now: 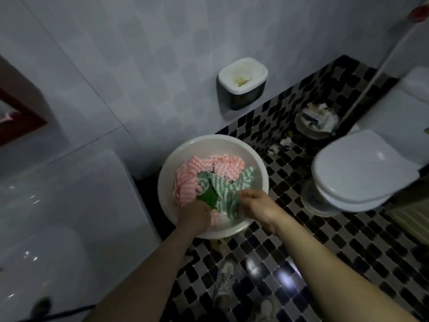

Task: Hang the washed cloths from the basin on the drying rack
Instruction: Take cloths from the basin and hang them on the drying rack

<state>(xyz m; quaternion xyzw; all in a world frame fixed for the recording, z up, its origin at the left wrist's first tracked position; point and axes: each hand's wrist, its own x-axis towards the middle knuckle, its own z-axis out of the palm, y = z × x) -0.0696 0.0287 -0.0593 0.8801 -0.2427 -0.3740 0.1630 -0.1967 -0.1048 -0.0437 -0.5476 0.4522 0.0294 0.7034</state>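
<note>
Mosaic floor (325,240), left hand (195,214), right hand (254,206) gripping cloths (228,185) (fingers (245,195) curled)

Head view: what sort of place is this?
Most likely a bathroom: a toilet with its lid down, a waste bin beside it, and a black-and-white mosaic floor under tiled walls.

Light dim around me | far: wall of pale grey square tiles (139,54), white-and-black box (242,82) mounted on it | floor of glossy black-and-grey mosaic tiles (325,240) | right: white toilet (355,168), lid closed; full waste bin (316,122) beyond | left: glossy white unit (58,205)
</note>
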